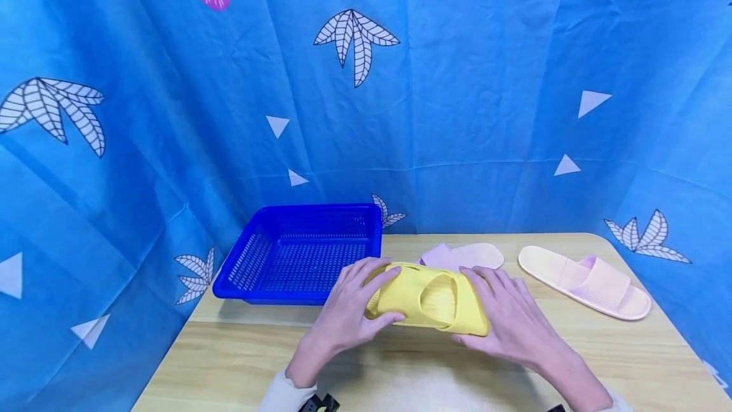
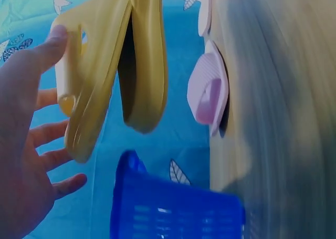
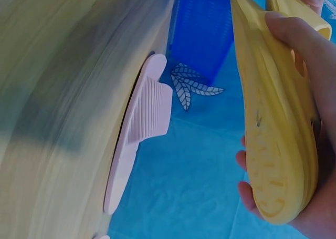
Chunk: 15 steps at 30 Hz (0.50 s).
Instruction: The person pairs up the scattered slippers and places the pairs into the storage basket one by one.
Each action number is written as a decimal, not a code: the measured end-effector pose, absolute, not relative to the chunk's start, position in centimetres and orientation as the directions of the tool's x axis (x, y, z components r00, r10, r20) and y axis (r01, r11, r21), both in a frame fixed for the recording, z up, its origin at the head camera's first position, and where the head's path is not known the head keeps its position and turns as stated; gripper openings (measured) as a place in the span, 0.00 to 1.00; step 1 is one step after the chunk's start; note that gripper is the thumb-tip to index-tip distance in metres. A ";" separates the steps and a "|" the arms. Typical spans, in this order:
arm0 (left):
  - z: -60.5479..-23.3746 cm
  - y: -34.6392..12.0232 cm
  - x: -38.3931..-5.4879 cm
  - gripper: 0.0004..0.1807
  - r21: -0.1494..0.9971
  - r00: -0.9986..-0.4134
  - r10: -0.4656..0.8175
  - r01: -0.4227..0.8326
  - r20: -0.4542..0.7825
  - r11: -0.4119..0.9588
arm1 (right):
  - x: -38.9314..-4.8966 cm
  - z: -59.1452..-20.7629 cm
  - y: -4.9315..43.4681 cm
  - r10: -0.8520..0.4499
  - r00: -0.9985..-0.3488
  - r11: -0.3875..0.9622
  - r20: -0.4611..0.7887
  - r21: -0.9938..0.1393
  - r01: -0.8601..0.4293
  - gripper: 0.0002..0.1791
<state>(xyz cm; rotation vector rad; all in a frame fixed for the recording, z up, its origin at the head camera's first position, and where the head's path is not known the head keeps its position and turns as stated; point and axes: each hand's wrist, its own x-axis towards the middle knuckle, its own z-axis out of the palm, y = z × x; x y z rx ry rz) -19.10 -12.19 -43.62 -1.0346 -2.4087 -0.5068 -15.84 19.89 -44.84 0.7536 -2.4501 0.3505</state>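
A pair of yellow slippers [image 1: 403,297] is held up over the wooden table by both hands. My left hand [image 1: 351,307] grips the left end, fingers over the top and thumb on the near side. At the other end my right hand [image 1: 511,316] holds on, its thumb low and its fingers over the upper edge. In the left wrist view the strap of the nearer slipper [image 2: 94,86] faces the left palm, and the second slipper [image 2: 147,71] hangs alongside. A ridged sole [image 3: 268,160] faces the right wrist camera.
A blue perforated basket [image 1: 286,297] stands at the table's back left. Behind the yellow pair lies a pale lilac slipper [image 1: 477,256], partly hidden. A pale pink slipper [image 1: 606,285] lies near the right edge. A blue patterned curtain [image 1: 457,113] surrounds the table [image 1: 246,361].
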 end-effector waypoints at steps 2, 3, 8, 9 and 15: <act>-43.8 -12.8 -19.1 0.36 0.144 -0.607 0.561 0.741 0.563 0.656 | -15.8 -44.9 19.8 -0.433 -0.703 0.815 0.563 -0.088 -0.573 0.63; -43.9 -13.2 -19.1 0.35 0.145 -0.609 0.556 0.737 0.566 0.660 | -15.8 -45.0 19.8 -0.431 -0.708 0.817 0.560 -0.090 -0.569 0.63; -44.3 -14.6 -19.1 0.29 0.159 -0.629 0.519 0.711 0.579 0.685 | -15.7 -45.3 19.7 -0.419 -0.723 0.828 0.549 -0.097 -0.553 0.64; -44.4 -14.8 -19.1 0.28 0.162 -0.632 0.510 0.707 0.584 0.689 | -15.6 -45.3 19.7 -0.417 -0.724 0.829 0.550 -0.098 -0.551 0.64; -45.2 -16.4 -19.5 0.23 0.158 -0.623 0.450 0.680 0.640 0.716 | -15.5 -45.4 20.0 -0.408 -0.728 0.834 0.551 -0.100 -0.542 0.64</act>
